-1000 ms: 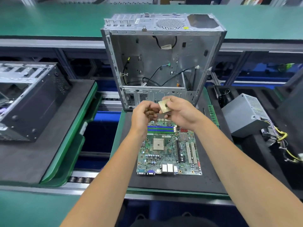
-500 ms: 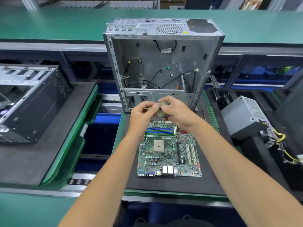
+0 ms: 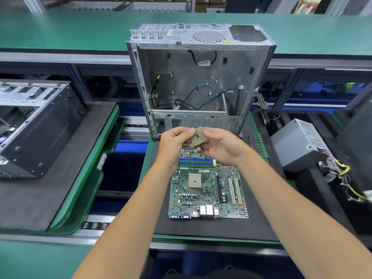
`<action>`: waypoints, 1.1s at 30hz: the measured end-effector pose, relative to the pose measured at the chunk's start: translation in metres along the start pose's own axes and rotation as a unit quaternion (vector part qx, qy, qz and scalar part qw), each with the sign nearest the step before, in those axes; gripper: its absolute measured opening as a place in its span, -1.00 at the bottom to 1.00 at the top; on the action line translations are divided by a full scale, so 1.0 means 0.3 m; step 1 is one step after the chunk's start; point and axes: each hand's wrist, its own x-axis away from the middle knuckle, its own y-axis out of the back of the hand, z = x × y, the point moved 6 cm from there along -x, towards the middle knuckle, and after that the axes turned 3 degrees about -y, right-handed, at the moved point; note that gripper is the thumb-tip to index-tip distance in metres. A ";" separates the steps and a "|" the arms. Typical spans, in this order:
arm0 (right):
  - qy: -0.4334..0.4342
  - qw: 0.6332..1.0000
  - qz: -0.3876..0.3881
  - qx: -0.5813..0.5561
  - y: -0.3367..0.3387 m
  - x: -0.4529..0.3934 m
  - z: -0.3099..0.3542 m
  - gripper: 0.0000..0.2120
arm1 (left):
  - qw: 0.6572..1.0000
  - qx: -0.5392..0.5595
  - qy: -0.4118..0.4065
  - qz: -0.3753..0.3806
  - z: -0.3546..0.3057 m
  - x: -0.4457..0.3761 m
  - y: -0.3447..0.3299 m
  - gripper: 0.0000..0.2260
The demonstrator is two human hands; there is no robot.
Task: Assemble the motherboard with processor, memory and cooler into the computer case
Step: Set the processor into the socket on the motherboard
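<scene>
Risk: pins on processor (image 3: 198, 136) bend if your fingers (image 3: 189, 131) press gold face; drop likely if one hand lets go early. You hold processor by edges, pin side toward you, left hand (image 3: 174, 142) and right hand (image 3: 221, 146) both pinching it, above motherboard (image 3: 207, 190), socket (image 3: 195, 179) bare below.

arms: both extended forward | left hand (image 3: 174, 146): fingers curled, pinching grip | right hand (image 3: 221, 148): fingers curled, pinching grip
</scene>
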 end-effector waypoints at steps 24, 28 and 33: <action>-0.070 0.888 -0.079 0.448 0.115 -0.002 -0.184 -0.76 | 0.982 -0.031 0.169 -0.076 0.316 0.009 0.222 -0.71; -0.054 0.763 -0.056 0.641 0.087 -0.011 -0.254 -0.79 | 0.977 -0.059 0.193 -0.069 0.371 0.018 0.229 -0.66; 0.005 0.598 -0.060 0.800 0.075 -0.028 -0.299 -0.90 | 0.968 -0.210 0.137 -0.029 0.380 0.021 0.210 -0.77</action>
